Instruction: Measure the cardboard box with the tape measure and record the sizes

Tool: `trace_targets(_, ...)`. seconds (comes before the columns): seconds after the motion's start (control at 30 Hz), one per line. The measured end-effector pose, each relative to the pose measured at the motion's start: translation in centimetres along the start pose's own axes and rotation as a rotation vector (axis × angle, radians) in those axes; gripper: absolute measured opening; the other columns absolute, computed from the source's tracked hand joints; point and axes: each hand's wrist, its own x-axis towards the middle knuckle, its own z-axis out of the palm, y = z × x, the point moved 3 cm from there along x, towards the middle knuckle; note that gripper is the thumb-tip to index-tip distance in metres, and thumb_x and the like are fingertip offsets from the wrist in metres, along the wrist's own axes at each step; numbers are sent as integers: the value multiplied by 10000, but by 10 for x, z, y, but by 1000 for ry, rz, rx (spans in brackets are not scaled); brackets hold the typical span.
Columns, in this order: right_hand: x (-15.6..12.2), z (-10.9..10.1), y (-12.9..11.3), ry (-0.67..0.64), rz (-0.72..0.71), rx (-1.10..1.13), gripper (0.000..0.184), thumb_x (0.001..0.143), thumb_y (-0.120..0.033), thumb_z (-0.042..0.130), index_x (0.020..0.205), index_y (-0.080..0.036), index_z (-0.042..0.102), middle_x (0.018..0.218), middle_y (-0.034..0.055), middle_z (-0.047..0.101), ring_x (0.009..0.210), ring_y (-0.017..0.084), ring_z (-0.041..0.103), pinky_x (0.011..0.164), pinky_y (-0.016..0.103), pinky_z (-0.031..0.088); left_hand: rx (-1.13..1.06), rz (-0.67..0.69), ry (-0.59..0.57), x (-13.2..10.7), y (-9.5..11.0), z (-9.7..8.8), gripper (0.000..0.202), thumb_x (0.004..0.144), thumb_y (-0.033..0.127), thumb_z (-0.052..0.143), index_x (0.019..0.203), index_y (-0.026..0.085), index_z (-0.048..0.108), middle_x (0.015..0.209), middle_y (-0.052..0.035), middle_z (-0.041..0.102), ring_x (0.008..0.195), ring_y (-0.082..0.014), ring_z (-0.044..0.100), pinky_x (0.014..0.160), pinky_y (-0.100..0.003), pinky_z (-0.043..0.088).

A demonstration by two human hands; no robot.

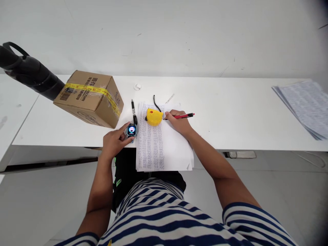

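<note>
My left hand grips a smartwatch with a lit screen between thumb and fingers, at the left edge of the papers. In my right hand is a red and black pen, its tip low over the sheet. The stack of paper overhangs the table's front edge; its left half is covered with columns of handwriting. A yellow chick-shaped object with a black strap lies on the sheet, left of my right hand. Just above the watch lies a black pen.
A taped cardboard box stands on the white table to the left, with a large black bottle behind it. Another stack of written sheets lies at far right. A small white item sits near the wall.
</note>
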Motion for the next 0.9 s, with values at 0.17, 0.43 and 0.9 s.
trace_targets(0.17, 0, 0, 0, 8, -3, -24, 406, 829, -479, 597, 541, -220, 477, 625, 29, 606, 648, 172, 541, 589, 310, 369, 54, -38, 23, 0, 2, 3, 634, 845, 535, 600, 1403, 235, 557, 594, 38, 618, 647, -176, 630, 654, -269, 398)
trace_targets(0.43, 0, 0, -1, 2, -13, -39, 419, 834, -450, 588, 523, -221, 426, 576, 0, 518, 589, 142, 452, 563, 304, 329, 65, -95, 58, 1, 4, 5, 697, 843, 524, 602, 1448, 194, 502, 607, 38, 632, 653, -183, 647, 642, -277, 383)
trace_targets(0.9, 1, 0, 4, 30, -29, -20, 428, 811, -488, 614, 524, -222, 439, 563, -4, 542, 583, 145, 484, 543, 289, 352, 66, -135, 108, 3, 3, 6, 642, 862, 572, 577, 1397, 217, 568, 582, 36, 619, 633, -177, 636, 625, -275, 365)
